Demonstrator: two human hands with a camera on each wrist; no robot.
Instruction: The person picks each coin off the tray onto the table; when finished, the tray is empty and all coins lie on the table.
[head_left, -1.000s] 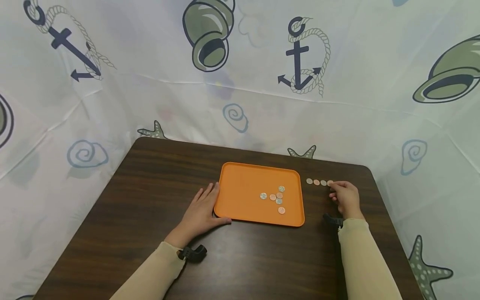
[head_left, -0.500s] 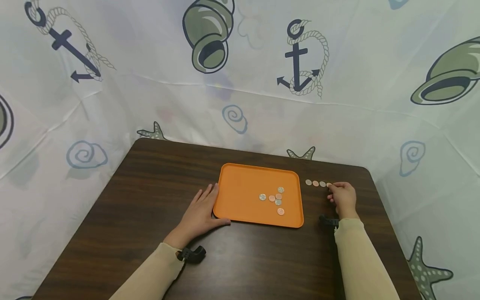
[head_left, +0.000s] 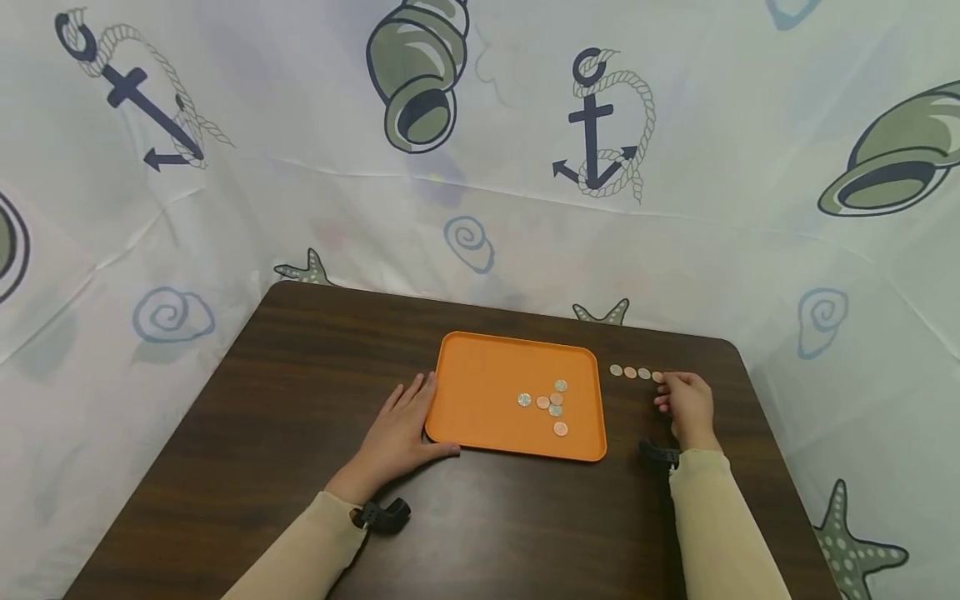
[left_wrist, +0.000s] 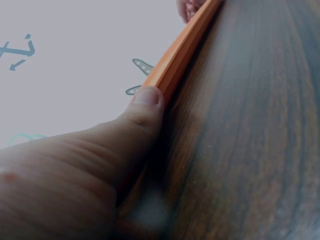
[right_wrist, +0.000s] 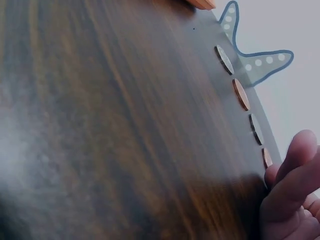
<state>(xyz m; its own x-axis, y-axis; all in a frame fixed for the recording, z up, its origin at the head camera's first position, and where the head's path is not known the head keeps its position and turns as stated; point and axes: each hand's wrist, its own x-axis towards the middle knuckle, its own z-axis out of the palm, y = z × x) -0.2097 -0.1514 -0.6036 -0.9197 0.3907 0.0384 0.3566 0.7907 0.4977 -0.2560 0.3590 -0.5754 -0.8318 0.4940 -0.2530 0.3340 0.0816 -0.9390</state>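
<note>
An orange tray [head_left: 487, 375] lies on the table with several silver and copper coins [head_left: 524, 400] on its right half. My left hand [head_left: 393, 437] rests flat at its left end, fingers spread; the thumb [left_wrist: 147, 100] touches the tray's front rim. Right of the tray, coins lie in a short row: a silver coin [head_left: 616, 370], a copper coin [head_left: 630, 372], another silver coin [head_left: 644, 373] and a copper coin [head_left: 657, 377] at the right end. My right hand [head_left: 688, 408], fingers loosely bent, is at that end coin, which lies flat and partly hidden by fingertips.
The dark wood table [head_left: 300, 350] has rounded far corners. A white patterned cloth [head_left: 337, 208] hangs behind and beside it. Each wrist wears a black camera band [head_left: 382, 517].
My right hand's fingertips have shifted slightly off the end copper coin, so more of it shows. The left hand and the tray stay put.
</note>
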